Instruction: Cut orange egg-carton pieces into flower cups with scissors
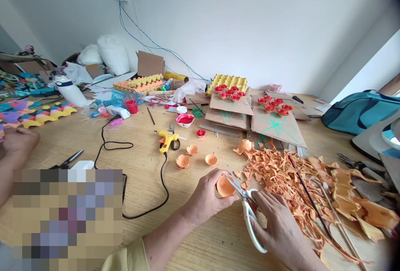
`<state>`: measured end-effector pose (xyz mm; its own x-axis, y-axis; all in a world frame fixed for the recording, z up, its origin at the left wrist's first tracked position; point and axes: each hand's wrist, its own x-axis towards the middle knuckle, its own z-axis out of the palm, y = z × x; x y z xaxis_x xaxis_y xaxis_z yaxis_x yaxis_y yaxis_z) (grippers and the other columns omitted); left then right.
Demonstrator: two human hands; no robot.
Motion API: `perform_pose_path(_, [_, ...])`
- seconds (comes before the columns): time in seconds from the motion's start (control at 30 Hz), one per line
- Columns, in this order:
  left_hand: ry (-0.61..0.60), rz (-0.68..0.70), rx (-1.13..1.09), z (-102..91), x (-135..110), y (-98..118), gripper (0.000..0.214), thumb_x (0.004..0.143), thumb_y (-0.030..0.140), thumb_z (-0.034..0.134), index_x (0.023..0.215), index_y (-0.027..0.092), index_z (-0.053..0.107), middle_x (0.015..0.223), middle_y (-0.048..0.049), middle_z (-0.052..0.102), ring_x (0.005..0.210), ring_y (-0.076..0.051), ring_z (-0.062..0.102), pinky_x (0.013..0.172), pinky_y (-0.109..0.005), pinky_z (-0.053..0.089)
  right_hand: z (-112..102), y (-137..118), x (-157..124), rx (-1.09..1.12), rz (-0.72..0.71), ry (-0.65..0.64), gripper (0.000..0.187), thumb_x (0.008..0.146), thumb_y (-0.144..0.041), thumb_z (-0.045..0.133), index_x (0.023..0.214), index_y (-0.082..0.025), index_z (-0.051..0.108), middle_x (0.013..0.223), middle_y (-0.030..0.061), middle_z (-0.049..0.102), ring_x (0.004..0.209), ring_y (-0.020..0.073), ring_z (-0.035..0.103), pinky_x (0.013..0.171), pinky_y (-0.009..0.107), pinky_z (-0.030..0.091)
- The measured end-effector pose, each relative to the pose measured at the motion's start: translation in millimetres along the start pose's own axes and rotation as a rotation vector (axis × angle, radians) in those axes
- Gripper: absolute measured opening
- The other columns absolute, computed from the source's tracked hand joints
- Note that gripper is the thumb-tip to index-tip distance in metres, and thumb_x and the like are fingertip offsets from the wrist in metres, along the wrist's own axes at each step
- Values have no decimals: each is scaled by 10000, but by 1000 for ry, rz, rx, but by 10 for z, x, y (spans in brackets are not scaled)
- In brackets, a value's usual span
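My left hand [208,198] pinches a small orange egg-carton cup [225,185] between thumb and fingers. My right hand [278,225] grips white-handled scissors [250,212], their blades partly apart at the cup's right rim. Just beyond my hands sit more cut orange cups: a single cup [211,159], another cup [191,150] and a small stack of cups [183,161]. Right of the scissors spreads a heap of orange carton scraps [281,175]. A red paper flower [201,133] lies farther back.
A yellow glue gun [167,139] with a black cord rests left of centre, near a bowl of red paint [185,120]. Cardboard sheets [276,127] bear red flowers. Black scissors [70,160] lie left, near another person's hand [20,139]. A teal bag [359,112] stands right.
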<state>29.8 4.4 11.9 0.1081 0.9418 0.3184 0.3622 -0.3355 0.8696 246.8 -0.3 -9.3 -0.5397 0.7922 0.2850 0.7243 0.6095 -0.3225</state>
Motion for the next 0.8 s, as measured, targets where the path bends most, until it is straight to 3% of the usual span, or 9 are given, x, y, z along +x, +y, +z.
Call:
perform_pose_path(0.2, [-67,73,33,33,-24,-36,377,676,207,815,999,186,621,1016,-56,708,978,-223,660,908,-331,492,-70,-45,30,-39,13,30,140,831,-278,614,817,-240,479,760,-1,588,698,198,544,723,350,385])
perform_pose_path(0.43, [-74,49,2,69,-44,-15,419,642,196,832,1003,183,619,1034,-73,713,979,-230,670,919,-343,502,-97,-52,21,-94,18,71,186,823,-327,637,936,-248,512,885,33,614,809,243,552,828,415,375])
perform_pose_path(0.8, [-99,29,-98,38,-57,15,416,674,203,799,1058,186,639,1143,-82,708,1086,-243,651,999,-356,480,-128,-82,27,-81,-46,78,199,842,-311,609,777,-250,431,685,-38,542,646,185,513,891,427,339])
